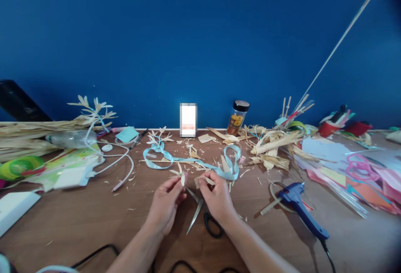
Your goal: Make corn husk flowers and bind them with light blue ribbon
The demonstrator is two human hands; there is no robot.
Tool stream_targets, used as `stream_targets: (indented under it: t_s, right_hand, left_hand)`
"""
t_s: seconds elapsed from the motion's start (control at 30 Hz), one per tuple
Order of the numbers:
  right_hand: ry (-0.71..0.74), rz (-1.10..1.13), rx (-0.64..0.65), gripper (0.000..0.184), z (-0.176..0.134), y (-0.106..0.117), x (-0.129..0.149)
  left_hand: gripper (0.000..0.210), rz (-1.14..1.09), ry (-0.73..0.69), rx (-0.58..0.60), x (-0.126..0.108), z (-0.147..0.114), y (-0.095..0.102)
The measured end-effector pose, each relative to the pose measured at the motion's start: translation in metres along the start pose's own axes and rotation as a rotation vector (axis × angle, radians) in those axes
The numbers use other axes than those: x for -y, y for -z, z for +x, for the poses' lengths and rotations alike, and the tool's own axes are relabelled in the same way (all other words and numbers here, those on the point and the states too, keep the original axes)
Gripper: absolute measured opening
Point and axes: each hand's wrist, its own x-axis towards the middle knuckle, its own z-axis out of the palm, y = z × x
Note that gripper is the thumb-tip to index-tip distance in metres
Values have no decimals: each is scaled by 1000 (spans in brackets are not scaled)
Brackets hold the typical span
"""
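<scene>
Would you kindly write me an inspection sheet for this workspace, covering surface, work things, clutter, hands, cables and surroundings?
Surface: brown tabletop, strewn with pale scraps.
Work things: scissors lying open between and below the hands; light blue ribbon looped beyond them; blue glue gun lying to the right.
Clutter: dried husks and papers at right; clear bottle at left.
Hands: left hand pinches a small pale piece; right hand pinches a pale strip.
Cables: white cable at left; black cable near the front edge of view.
Surroundings: blue wall behind; black-lidded jar before it.
</scene>
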Motion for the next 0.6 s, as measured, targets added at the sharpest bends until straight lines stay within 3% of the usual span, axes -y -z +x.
stream_targets:
  t_s: [0.07, 0.17, 0.23, 0.4, 0.6]
  right_hand:
    - [29, -109, -5, 11, 0, 1, -5]
    - [74, -196, 23, 37, 0, 1, -10]
    - [145, -229, 14, 44, -1, 1, -8]
    - [246, -251, -64, 12, -4, 2, 6]
    - [71, 67, 141, 13, -6, -3, 11]
  left_hand:
    - [27, 7, 4, 5, -1, 0, 1]
    - [27, 2, 11, 36, -2, 1, 2]
    - [25, -12, 11, 53, -2, 1, 2]
    - [22, -25, 12, 56, -2, 1, 2]
    - [15, 9, 11, 155, 3, -1, 3]
